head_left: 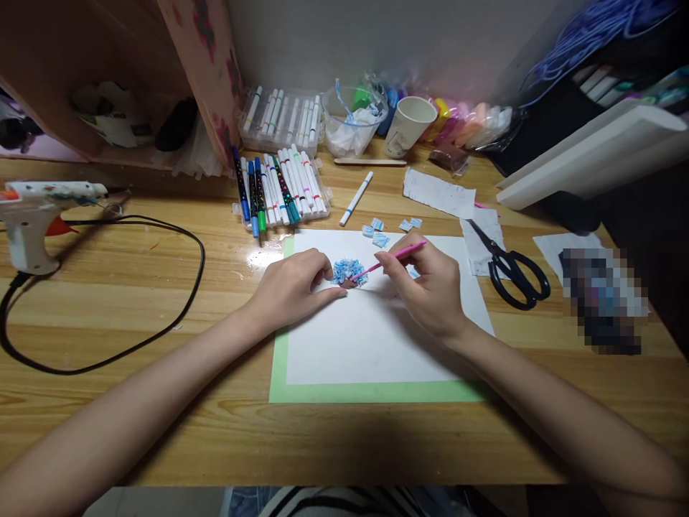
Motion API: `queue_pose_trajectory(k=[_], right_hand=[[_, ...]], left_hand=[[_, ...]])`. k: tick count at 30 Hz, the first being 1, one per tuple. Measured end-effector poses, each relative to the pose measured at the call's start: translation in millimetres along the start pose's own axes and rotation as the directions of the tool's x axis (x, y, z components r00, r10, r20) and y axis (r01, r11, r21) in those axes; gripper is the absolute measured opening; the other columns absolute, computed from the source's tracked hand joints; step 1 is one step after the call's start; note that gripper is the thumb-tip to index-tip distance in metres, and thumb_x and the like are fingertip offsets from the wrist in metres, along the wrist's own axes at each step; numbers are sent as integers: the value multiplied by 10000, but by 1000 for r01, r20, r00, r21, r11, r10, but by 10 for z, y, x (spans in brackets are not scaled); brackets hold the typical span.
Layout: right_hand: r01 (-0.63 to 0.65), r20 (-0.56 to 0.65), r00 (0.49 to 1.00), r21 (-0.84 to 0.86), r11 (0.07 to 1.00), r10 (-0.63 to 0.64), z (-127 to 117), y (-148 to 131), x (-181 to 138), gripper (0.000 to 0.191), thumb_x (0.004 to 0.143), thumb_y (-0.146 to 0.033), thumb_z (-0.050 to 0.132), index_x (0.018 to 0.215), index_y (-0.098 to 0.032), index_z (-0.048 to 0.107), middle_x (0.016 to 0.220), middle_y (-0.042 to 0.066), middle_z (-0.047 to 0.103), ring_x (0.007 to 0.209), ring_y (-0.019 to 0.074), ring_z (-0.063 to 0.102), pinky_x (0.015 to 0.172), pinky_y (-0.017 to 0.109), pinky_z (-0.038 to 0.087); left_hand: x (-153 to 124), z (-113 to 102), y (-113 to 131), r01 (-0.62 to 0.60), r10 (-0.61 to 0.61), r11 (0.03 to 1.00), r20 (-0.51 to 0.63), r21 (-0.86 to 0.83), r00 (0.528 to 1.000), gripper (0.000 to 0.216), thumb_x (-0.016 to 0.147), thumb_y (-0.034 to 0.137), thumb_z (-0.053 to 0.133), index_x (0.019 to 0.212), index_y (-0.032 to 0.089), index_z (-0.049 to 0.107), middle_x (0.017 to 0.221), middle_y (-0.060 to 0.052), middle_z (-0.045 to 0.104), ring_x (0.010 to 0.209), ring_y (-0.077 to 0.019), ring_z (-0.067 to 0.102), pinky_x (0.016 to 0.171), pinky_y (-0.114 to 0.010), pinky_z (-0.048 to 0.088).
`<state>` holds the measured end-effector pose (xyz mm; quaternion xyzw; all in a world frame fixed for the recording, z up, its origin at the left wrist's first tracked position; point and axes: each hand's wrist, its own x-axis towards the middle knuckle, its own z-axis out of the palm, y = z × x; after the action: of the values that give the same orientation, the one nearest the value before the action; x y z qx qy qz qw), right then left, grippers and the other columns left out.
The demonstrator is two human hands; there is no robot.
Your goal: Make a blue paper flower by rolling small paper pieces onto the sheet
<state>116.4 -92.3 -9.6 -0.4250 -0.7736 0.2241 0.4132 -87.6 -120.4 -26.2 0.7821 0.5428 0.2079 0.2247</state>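
Observation:
My left hand (pixel 293 287) rests on a white sheet (pixel 371 337) backed by green paper, its fingers curled and pressing down beside a small cluster of blue paper pieces (pixel 349 271). My right hand (pixel 428 283) pinches a thin pink stick (pixel 390 259), whose tip touches the blue cluster from the right. Several loose blue paper scraps (pixel 380 233) lie at the sheet's far edge.
Black scissors (pixel 511 269) lie to the right of the sheet. A tray of markers (pixel 280 190), a loose white marker (pixel 356 198), a paper cup (pixel 409 126) and a plastic bag stand behind. A glue gun (pixel 32 215) with a black cord (pixel 161 316) lies on the left.

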Motion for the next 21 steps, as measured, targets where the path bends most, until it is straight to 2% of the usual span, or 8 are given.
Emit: queue_pose_trajectory(k=[6,15,21], right_hand=[[49,52,997,-15,999,-48,93,14,3,233,872,-304,583,684,-193,502,614,-25,526,538,108,476,520,243,369],[125,44,991,-18,992,-124,164,29,20,236,887,-289,565,686,-205,472,617,-21,530,543,116,472,507,240,364],[268,82,961,-72,961,-262,191,40,49,239,902,-264,543,689,-210,450,612,-17,510,566,127,452,535,252,355]], left_hand=[[-5,8,-8,-12,12,1000,-3,-3,1000,255,839,432,559,840,177,544,752,9,567,633,-117,480,568,-241,320],[-19,-14,5,-32,32,999,1,-10,999,120,844,293,534,822,177,554,736,6,564,637,-118,486,576,-247,340],[-15,-16,-1,-39,39,999,2,-20,999,122,855,286,530,816,174,556,750,5,582,635,-111,491,578,-241,343]])
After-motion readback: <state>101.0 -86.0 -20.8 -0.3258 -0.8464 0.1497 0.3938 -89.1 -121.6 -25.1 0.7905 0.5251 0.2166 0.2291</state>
